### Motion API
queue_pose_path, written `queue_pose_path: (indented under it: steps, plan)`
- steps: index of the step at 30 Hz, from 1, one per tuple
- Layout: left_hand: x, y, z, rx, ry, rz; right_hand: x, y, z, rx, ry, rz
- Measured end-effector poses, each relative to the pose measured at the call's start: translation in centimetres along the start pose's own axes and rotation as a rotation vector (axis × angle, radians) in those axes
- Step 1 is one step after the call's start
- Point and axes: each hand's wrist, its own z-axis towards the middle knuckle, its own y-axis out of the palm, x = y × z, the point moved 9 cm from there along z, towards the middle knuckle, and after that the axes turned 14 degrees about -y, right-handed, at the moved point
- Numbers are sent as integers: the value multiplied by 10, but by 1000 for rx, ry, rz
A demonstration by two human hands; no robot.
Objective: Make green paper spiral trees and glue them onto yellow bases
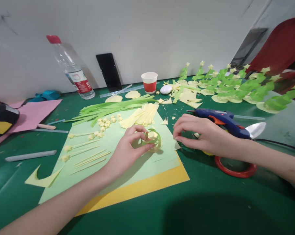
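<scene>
My left hand [127,143] pinches a curled green paper strip [158,138] between thumb and fingers. Inside the curl shows a pale yellow paper star [152,135], just above the light green sheet [135,163]. My right hand [198,132] hovers by the sheet's right edge, thumb and fingertips drawn together; whatever they hold, if anything, is hidden. Behind that hand lies a blue glue gun [215,114], and scissors with a red handle [235,174] are partly covered by the forearm. Small folded stars [105,123] and thin rolled paper sticks [88,162] lie left of my left hand.
Green strips [108,109] and yellow strips [141,115] lie behind the hands. A paper cup [149,85], bottle [79,78] and phone [109,71] stand near the wall. Finished paper plants [235,83] crowd the back right. A tape measure [3,120] sits far left.
</scene>
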Motion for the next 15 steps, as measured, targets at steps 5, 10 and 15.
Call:
queue_pose_path:
  steps: [5,10,15]
  plan:
    - [-1,0,0,-6,-10,-1,23,4,-6,-239,388,-337]
    - [-1,0,0,-2,-8,-13,28,-27,-11,-310,622,-735]
    - [-1,0,1,-2,-18,-12,29,-55,-18,-343,740,-984]
